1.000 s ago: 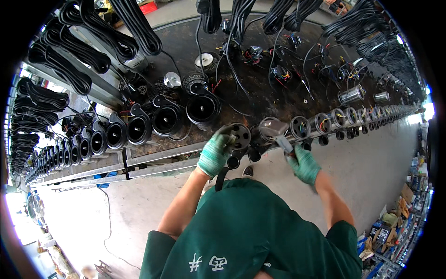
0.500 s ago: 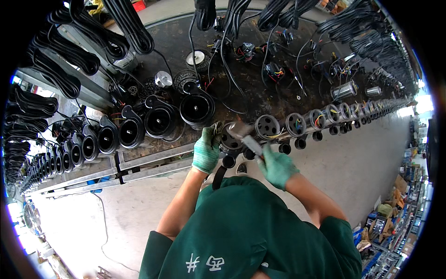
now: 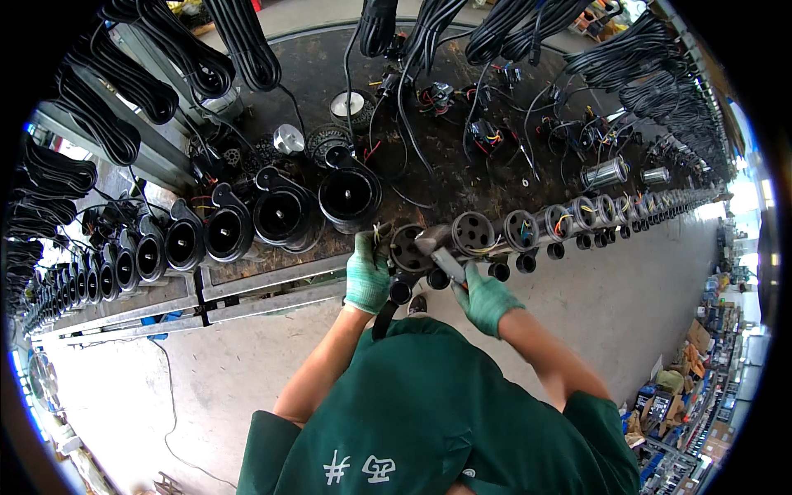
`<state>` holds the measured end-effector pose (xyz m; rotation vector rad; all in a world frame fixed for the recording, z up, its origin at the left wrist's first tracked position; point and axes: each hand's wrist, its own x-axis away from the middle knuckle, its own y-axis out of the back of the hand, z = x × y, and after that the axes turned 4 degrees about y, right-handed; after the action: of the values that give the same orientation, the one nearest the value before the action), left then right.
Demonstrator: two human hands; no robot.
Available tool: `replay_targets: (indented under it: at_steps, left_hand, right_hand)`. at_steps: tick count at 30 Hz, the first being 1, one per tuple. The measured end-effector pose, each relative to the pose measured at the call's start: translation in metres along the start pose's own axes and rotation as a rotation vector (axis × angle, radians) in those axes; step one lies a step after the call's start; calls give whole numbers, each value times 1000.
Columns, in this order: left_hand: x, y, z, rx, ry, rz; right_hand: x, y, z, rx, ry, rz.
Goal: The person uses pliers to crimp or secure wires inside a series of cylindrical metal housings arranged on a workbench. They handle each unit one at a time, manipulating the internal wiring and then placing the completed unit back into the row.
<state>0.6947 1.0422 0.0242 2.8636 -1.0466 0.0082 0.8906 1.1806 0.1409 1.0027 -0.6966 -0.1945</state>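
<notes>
My right hand (image 3: 488, 300), in a green-and-white knit glove, is closed on the light grey handle of a hammer (image 3: 446, 262). The hammer's metal head is smeared by motion over the right rim of a round black housing (image 3: 407, 250) with holes in its face. At the housing's left rim is my left hand (image 3: 367, 275), gloved alike, its fingers closed together. Something small and dark shows at those fingertips, too unclear to name. A similar round housing (image 3: 473, 234) stands just right of the hammer head.
Along the dark bench (image 3: 297, 91) edge, deep black housings (image 3: 350, 195) line up on the left, shallower ones with coloured wires (image 3: 558, 221) on the right. Bundled black cables (image 3: 241, 41) hang above. A metal cylinder (image 3: 605, 172) lies at right. Shelves (image 3: 697, 396) hold goods.
The hammer and right hand have shifted slightly left and down, and the handle is less smeared. My left hand stays by the housing. The whole view has moved a little.
</notes>
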Motion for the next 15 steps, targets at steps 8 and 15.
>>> replay_targets:
  at_steps: [8,15]
  left_hand:
    - [4,-4,14,-11,-44,-93]
    - [10,1,1,-136,0,-83]
  right_hand:
    - [19,41,27,-108,63,-136]
    - [-7,0,5,40,4,106]
